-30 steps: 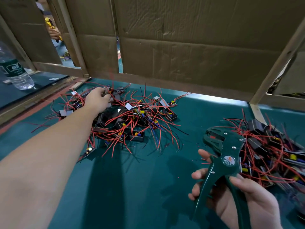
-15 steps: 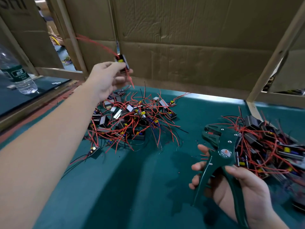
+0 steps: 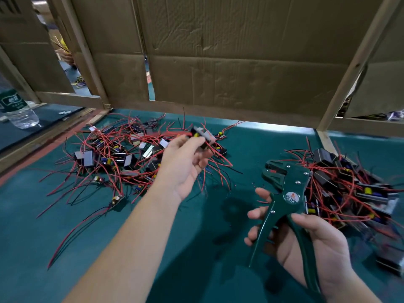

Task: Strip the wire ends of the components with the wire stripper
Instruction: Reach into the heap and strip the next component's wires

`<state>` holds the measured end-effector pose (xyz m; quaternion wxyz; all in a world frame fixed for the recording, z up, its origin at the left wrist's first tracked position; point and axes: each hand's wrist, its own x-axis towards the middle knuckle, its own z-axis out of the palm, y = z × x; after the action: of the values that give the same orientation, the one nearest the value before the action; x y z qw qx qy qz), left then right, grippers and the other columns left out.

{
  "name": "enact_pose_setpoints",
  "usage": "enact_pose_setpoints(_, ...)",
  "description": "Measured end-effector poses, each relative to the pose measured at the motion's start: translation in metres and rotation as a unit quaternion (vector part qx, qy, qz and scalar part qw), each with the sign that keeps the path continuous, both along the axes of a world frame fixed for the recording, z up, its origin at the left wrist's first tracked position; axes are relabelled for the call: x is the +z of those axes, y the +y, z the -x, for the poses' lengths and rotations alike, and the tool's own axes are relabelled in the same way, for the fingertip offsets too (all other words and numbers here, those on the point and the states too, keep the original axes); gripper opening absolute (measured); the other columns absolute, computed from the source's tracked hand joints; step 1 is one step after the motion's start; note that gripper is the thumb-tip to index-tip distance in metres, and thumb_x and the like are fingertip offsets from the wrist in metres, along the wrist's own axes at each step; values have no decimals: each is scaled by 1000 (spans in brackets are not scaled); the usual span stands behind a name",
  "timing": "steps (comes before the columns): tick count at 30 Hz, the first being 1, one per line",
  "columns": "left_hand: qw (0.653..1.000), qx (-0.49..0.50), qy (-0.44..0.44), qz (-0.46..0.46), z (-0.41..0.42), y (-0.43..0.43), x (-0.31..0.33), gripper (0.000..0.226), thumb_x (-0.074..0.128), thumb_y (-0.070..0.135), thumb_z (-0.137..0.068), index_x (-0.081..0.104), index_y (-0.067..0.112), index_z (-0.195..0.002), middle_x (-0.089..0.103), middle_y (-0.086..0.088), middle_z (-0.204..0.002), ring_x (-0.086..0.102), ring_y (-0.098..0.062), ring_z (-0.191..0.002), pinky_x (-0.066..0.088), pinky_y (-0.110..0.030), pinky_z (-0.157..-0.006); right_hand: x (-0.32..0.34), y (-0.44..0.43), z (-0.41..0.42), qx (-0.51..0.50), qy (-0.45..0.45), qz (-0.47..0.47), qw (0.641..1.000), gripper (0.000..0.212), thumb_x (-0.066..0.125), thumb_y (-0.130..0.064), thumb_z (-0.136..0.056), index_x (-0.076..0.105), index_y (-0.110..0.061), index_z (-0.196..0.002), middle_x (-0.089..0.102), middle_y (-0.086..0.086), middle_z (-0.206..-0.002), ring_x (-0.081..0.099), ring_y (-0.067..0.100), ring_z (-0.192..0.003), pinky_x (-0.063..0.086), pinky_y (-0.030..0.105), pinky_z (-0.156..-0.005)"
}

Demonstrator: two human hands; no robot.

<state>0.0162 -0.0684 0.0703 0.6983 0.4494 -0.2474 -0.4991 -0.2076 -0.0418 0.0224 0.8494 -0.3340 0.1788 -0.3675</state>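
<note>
Left hand [image 3: 185, 165] raised above the green tabletop [image 3: 196, 248], palm toward me, thumb and fingertips pinching 1 small black component [image 3: 200, 136] with a yellow part. Its red wires trail down and to the right, blurred. Right hand [image 3: 310, 243], low at the right, curled round the 2 handles of the green wire stripper [image 3: 286, 197]. The stripper's head points up and left and stands apart from the held component; I cannot tell how far its jaws are parted. Behind my left hand, 1 left heap [image 3: 122, 156] of components with red and black wires lies on the tabletop. A 2nd, the right heap [image 3: 349, 189], lies just beyond the stripper. Cardboard panels [image 3: 229, 62] in a wooden frame [image 3: 358, 62] close the far edge. At far left, 1 clear water bottle [image 3: 18, 110] stands on a neighbouring surface.
</note>
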Motion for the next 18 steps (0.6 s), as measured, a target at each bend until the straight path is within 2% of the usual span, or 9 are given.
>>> enact_pose_setpoints(2,996,-13,90,-9,11,3,-14,14,43,0,-93,56,7,-95,70,-7,-72,67,-12,-55,51,-17,-49,1,1,-1,-7,1,2,1000,85,87,-24,-46,61,-3,-124,64,30,-99,63,43,-72,53,56,-70)
enact_pose_setpoints(4,986,-33,165,-20,20,7,-28,21,41,-1,-91,56,10,-101,66,-9,-71,68,-17,-60,54,-20,-55,0,0,-1,-11,-1,-2,1000,85,86,-24,-47,60,-2,-125,63,30,-100,62,44,-73,53,56,-71)
enact_pose_setpoints(8,968,-73,236,-55,30,12,-46,19,47,6,-86,65,9,-94,64,-11,-83,68,-19,-64,55,-21,-61,-1,1,-2,-12,-3,-3,1000,82,85,-24,-50,60,-2,-125,63,30,-100,62,43,-74,52,56,-72)
enact_pose_setpoints(11,973,-80,216,-35,33,14,-52,15,64,4,-73,64,8,-87,70,-15,-86,70,-19,-71,58,-23,-64,-2,1,-2,-9,-2,-5,1000,79,84,-24,-53,59,-2,-125,63,31,-101,62,44,-75,52,57,-73)
enact_pose_setpoints(14,985,-55,163,-30,34,16,-52,36,76,6,-53,65,5,-87,73,-12,-77,72,-15,-69,56,-19,-60,-1,2,-2,-2,0,-6,1000,79,84,-23,-54,59,-2,-125,62,31,-98,61,44,-74,51,57,-73)
enact_pose_setpoints(18,984,-26,178,-14,31,16,-52,50,79,6,-41,62,12,-88,72,-12,-73,73,-19,-66,56,-19,-54,-1,2,-3,7,4,-5,1000,79,85,-23,-55,58,-2,-126,58,30,-90,59,46,-74,50,59,-75)
